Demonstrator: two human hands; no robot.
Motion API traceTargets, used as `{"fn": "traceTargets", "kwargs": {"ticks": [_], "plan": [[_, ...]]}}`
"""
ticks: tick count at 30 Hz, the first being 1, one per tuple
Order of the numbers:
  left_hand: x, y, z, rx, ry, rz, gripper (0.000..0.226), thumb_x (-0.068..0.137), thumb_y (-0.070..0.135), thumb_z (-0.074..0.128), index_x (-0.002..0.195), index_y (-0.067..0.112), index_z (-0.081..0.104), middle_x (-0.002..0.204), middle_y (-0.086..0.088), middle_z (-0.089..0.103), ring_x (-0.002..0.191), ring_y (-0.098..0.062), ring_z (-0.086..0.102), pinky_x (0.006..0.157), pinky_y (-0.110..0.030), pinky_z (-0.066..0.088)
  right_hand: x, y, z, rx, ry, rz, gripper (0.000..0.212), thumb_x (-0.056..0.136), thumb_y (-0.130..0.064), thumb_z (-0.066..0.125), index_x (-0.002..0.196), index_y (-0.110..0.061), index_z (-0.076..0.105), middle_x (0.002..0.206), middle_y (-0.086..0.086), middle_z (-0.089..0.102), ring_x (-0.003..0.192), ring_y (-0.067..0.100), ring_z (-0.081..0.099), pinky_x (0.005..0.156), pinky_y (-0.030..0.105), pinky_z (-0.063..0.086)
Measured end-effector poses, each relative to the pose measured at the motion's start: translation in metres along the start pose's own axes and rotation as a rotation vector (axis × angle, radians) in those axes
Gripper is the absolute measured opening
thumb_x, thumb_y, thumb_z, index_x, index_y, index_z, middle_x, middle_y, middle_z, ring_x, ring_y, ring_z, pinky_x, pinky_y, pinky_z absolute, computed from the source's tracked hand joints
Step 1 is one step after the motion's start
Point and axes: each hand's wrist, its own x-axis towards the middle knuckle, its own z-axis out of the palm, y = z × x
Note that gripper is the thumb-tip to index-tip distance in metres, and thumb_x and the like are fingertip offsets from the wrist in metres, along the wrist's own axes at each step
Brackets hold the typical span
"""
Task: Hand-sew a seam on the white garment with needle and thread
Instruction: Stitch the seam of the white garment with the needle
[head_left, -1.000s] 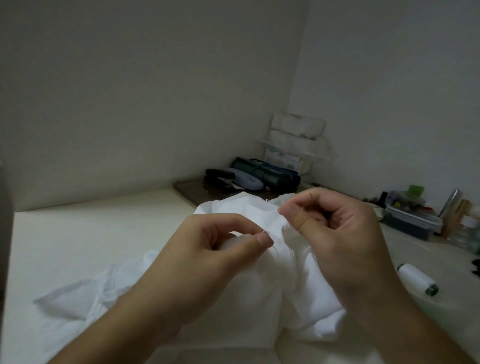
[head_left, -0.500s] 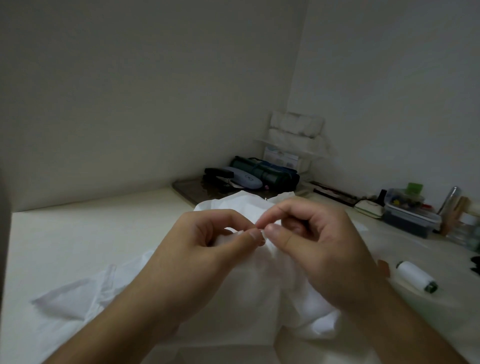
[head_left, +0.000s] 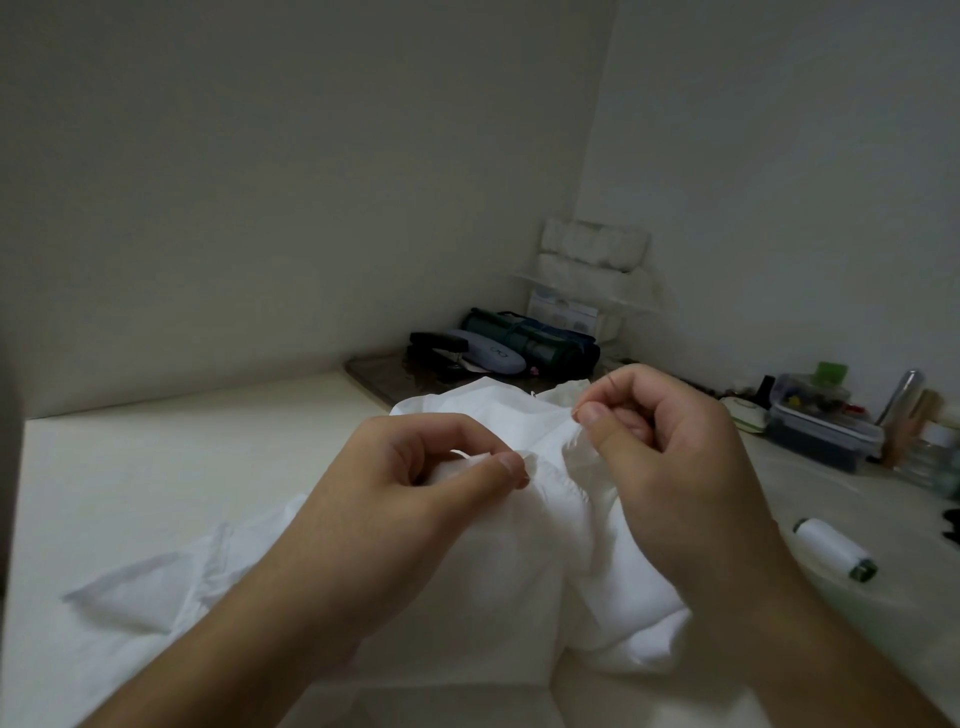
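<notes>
Cream tabletop (head_left: 156, 467): thread spool (head_left: 836, 555) (white) beside bunched garment (head_left: 519, 561).

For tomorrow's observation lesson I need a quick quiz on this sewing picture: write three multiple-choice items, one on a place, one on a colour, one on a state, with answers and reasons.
1. Where does the spool of thread lie?
A. On the table, right of the right hand
B. On the garment
C. In the left hand

2. What colour is the garment?
A. Blue
B. White
C. Black

3. What is the left hand doing?
A. Lying flat on the table
B. Holding the spool
C. Pinching a fold of the garment

Answers: 1 A, the spool rests on the table beyond the right hand. 2 B, the cloth is white throughout. 3 C, thumb and fingers close on the fabric.
</notes>
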Motion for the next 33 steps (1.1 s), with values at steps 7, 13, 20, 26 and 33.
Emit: {"fn": "traceTargets", "kwargs": {"ticks": [7,13,20,26,33], "plan": [[0.0,-0.001,-0.001,0.017,-0.029,0.012,0.022,0.086,0.044,0.082,0.087,0.022,0.083,0.075,-0.019,0.072,0.066,-0.021,0.063,0.063,-0.033,0.045,-0.003,-0.006,-0.003,0.132,-0.23,-0.01,0.017,0.097,-0.007,0.069,0.099,-0.023,0.075,0.065,-0.006,0.035,0.061,0.014,0.04,0.057,0.023,0.04],[0.002,-0.002,-0.001,-0.001,-0.036,-0.003,0.025,0.085,0.045,0.075,0.09,0.021,0.082,0.079,-0.034,0.061,0.066,-0.024,0.048,0.064,-0.042,0.037,-0.006,-0.005,0.004,0.078,-0.335,-0.058,0.017,0.098,-0.015,0.072,0.082,-0.019,0.073,0.06,0.003,0.04,0.056,0.019,0.037,0.054,0.032,0.035],[0.002,-0.004,0.0,0.002,0.011,0.001,0.014,0.089,0.03,0.075,0.081,0.022,0.083,0.065,-0.002,0.071,0.059,-0.01,0.061,0.057,-0.021,0.044,-0.001,0.003,0.004,-0.052,-0.047,0.012,0.022,0.096,-0.014,0.071,0.075,-0.016,0.065,0.052,-0.007,0.038,0.051,0.008,0.039,0.05,0.019,0.042],[0.0,-0.003,-0.001,0.03,-0.007,-0.008,0.019,0.085,0.042,0.08,0.086,0.022,0.083,0.072,-0.006,0.076,0.068,-0.033,0.069,0.065,-0.032,0.05,-0.004,-0.003,0.001,0.003,-0.13,-0.027,0.015,0.097,-0.014,0.07,0.099,-0.028,0.072,0.065,-0.006,0.043,0.061,0.007,0.045,0.059,0.019,0.045],[0.002,-0.004,-0.002,0.002,-0.028,0.014,0.027,0.082,0.044,0.072,0.09,0.019,0.083,0.082,-0.03,0.067,0.068,-0.023,0.057,0.066,-0.042,0.041,-0.007,-0.007,0.006,0.018,-0.346,-0.115,0.014,0.094,-0.022,0.067,0.082,-0.02,0.074,0.066,0.011,0.048,0.06,0.011,0.044,0.057,0.024,0.038]]}}
